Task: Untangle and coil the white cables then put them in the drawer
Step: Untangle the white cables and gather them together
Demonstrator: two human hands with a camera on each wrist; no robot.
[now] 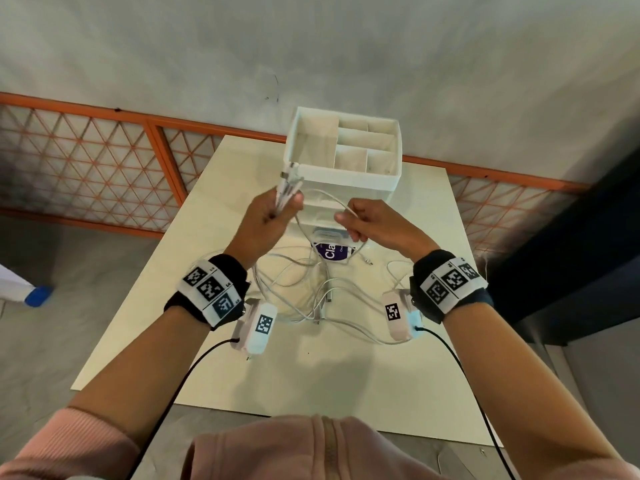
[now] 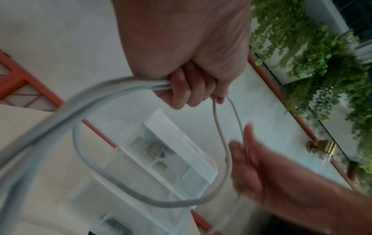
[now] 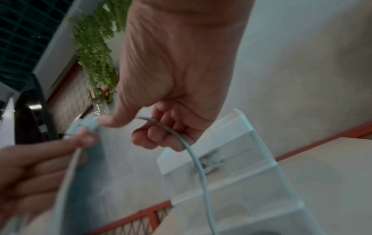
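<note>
The left hand [image 1: 266,216] is held up above the middle of the surface [image 1: 346,375]. Its fingers are curled tight around a bunch of white cables [image 1: 289,188], and the plug ends stick up out of the fist. The right hand [image 1: 374,225] is up beside it and pinches one cable that loops across from the left hand. More white cable hangs down from both hands to a loose tangle [image 1: 311,296] lying in the middle of the surface. A white drawer box [image 1: 346,178] stands at the far edge of the surface. Its top tray has small sections. A purple and white pack [image 1: 330,252] lies just in front of the box.
</note>
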